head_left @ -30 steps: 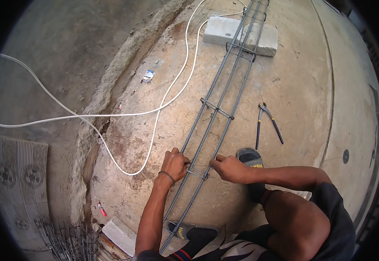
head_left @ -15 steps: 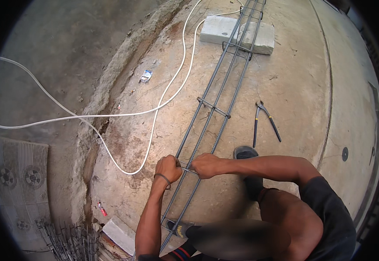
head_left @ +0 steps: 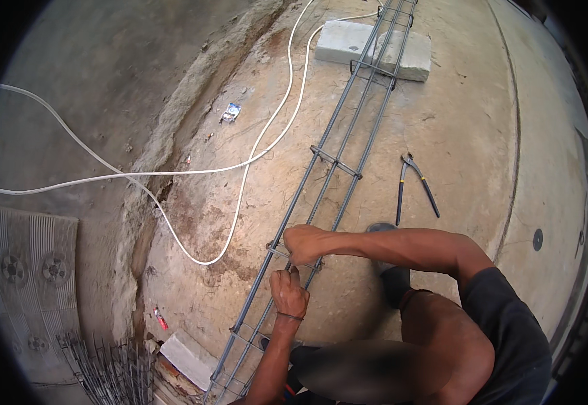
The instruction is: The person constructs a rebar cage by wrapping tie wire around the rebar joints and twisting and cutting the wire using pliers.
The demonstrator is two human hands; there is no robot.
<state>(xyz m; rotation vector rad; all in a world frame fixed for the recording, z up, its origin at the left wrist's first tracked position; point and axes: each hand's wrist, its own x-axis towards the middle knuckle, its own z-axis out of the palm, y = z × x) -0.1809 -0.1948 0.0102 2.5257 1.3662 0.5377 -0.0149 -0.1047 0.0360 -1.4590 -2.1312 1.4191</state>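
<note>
A long rebar cage (head_left: 335,162) of three visible bars with cross stirrups runs from top centre to the lower left. My right hand (head_left: 304,244) is closed over the bars, beside a stirrup (head_left: 277,250) that it partly covers. Just below it, my left hand (head_left: 289,291) is closed with its fingertips at the middle bar, the thumb side close to the right hand. Whatever sits between the fingers of either hand is too small or hidden to make out. A pair of pincers (head_left: 400,192) with dark handles lies spread on the floor to the right.
Two pale blocks (head_left: 344,42) support the cage's far end. A white hose (head_left: 248,162) loops over the floor at left. Lower left are another pale block (head_left: 187,358), a bundle of steel pieces (head_left: 108,371) and a patterned panel (head_left: 34,270). My knee and foot are at right.
My left hand has left the left bar and moved right and down to the middle bar. My right hand has shifted slightly up and left across the cage.
</note>
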